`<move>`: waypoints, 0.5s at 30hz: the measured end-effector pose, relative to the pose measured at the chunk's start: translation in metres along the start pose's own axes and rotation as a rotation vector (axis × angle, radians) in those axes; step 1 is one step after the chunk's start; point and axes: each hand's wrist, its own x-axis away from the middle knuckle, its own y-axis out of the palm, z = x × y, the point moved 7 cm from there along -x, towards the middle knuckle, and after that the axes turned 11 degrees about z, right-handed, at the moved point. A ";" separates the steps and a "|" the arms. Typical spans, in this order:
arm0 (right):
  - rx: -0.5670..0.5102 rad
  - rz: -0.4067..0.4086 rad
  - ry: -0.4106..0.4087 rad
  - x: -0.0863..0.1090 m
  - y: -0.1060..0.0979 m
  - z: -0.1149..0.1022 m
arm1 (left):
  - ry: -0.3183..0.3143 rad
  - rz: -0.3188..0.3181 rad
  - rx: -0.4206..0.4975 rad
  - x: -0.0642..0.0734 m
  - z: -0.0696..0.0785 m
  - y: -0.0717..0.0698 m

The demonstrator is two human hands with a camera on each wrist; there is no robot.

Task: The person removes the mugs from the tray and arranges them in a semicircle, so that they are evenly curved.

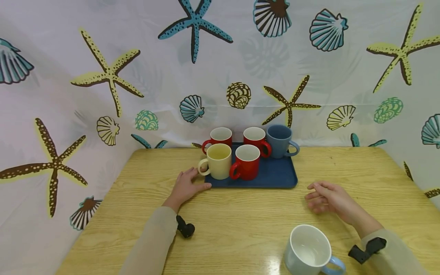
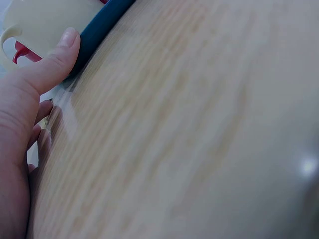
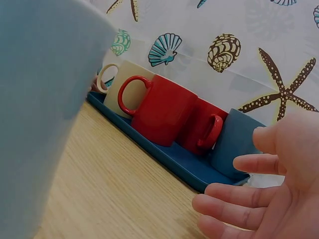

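Note:
My left hand (image 1: 185,187) is at the front left corner of a blue tray (image 1: 275,179), its thumb laid against the rim. In the left wrist view the thumb (image 2: 62,55) stretches along the tray's edge. On the tray stand a cream mug (image 1: 220,164), a red mug (image 1: 250,166) in front, two more red mugs behind, and a blue mug (image 1: 279,141) at the back right. My right hand (image 1: 330,200) hovers to the right of the tray with loosely bent fingers and holds nothing. Its palm and fingers show in the right wrist view.
A light blue mug with a white inside (image 1: 306,250) stands at the front right, near my right forearm; its side fills the left of the right wrist view. A cloth printed with starfish and shells (image 1: 213,76) hangs behind the wooden table (image 1: 223,229).

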 end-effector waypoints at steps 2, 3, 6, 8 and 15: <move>0.010 0.012 0.005 -0.006 -0.001 0.000 | 0.000 -0.002 0.002 0.000 0.000 0.000; 0.013 0.017 0.008 -0.008 -0.001 0.000 | -0.001 -0.002 0.004 0.000 0.000 0.000; 0.014 0.022 0.020 -0.017 -0.001 -0.001 | -0.002 0.001 0.001 0.001 0.000 -0.001; 0.001 0.024 0.035 -0.022 0.000 -0.002 | -0.004 0.002 -0.002 0.001 -0.001 -0.001; -0.012 0.052 0.049 -0.041 0.001 -0.007 | 0.004 0.001 -0.002 0.000 -0.002 0.001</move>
